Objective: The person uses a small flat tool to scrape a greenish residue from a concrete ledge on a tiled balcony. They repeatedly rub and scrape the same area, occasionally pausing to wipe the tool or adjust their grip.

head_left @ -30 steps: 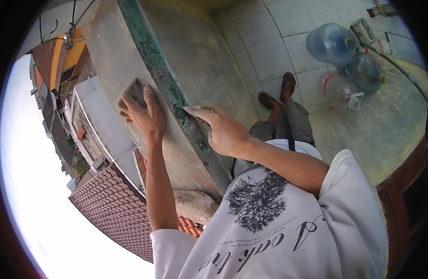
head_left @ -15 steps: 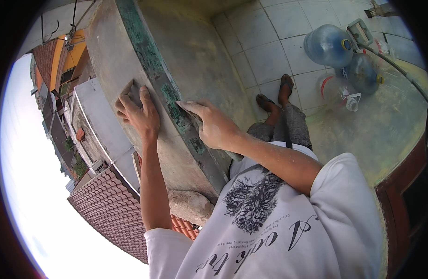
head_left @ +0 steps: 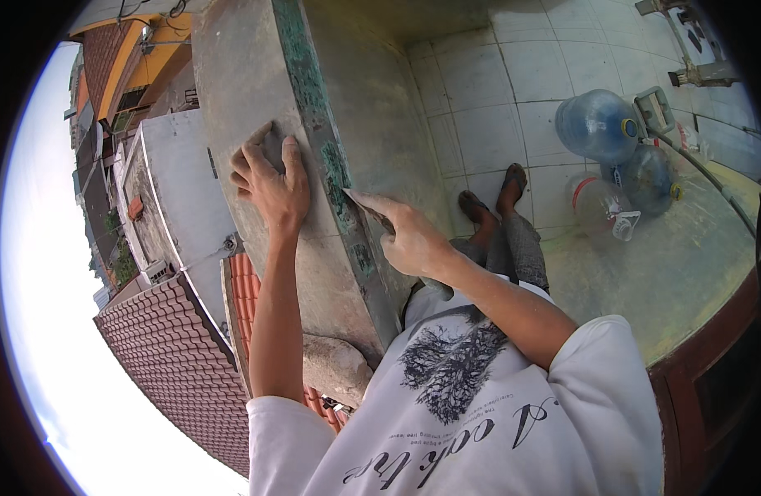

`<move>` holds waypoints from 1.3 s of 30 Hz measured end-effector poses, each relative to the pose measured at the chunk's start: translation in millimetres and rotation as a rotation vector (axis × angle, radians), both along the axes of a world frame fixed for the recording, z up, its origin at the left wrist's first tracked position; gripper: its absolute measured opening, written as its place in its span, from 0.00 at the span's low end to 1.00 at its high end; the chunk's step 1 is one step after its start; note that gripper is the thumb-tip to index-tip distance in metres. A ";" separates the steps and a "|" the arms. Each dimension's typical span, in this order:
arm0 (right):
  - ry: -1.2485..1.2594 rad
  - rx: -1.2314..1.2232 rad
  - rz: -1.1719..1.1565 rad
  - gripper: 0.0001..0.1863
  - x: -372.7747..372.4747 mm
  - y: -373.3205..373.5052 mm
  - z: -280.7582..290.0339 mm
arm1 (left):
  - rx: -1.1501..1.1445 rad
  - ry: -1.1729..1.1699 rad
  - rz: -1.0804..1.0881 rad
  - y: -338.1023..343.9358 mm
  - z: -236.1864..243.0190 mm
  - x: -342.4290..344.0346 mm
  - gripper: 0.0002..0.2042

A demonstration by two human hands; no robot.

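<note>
My left hand rests on the grey top face of a concrete parapet, its fingers apart and slightly bent. A dark grey patch shows between thumb and forefinger; I cannot tell whether it is shadow or an object. My right hand is closed, with the forefinger stretched along a thin, scraper-like tool whose grey end shows below the wrist. The tool is mostly hidden by the hand. Its tip end meets the parapet's edge, where a strip of worn green paint runs. Both hands look dusty.
Blue water jugs and a clear bottle stand at right by a hose. My sandalled feet are on the tiled floor. Left of the parapet is a drop towards tiled roofs. A rounded stone-like lump sits close to me.
The whole view has shifted, so the parapet and both hands appear farther right. Against the parapet the hands are in nearly the same place, the left still resting, the right still at the painted edge.
</note>
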State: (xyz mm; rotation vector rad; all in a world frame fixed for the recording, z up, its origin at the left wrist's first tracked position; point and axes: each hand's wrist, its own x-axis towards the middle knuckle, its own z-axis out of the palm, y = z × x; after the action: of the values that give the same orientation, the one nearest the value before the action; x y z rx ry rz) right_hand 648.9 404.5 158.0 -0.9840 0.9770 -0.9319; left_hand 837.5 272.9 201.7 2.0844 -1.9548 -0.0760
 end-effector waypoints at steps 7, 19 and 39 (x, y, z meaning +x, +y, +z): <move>0.261 -0.032 0.199 0.46 -18.4 -11.1 11.2 | 0.084 0.098 0.164 -4.1 14.7 -26.1 0.26; 0.275 0.389 0.523 0.50 -70.9 -50.7 28.8 | -0.093 0.369 0.391 -47.9 7.4 -40.2 0.22; 0.385 0.275 0.316 0.42 -57.1 -51.3 26.4 | -0.083 0.357 0.367 -45.4 3.0 -34.2 0.22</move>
State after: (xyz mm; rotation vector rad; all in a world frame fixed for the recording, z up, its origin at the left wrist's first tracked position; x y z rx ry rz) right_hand 591.9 353.2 184.4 -1.0627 1.1907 -0.3379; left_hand 803.3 227.5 204.7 2.1610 -1.3329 -0.2649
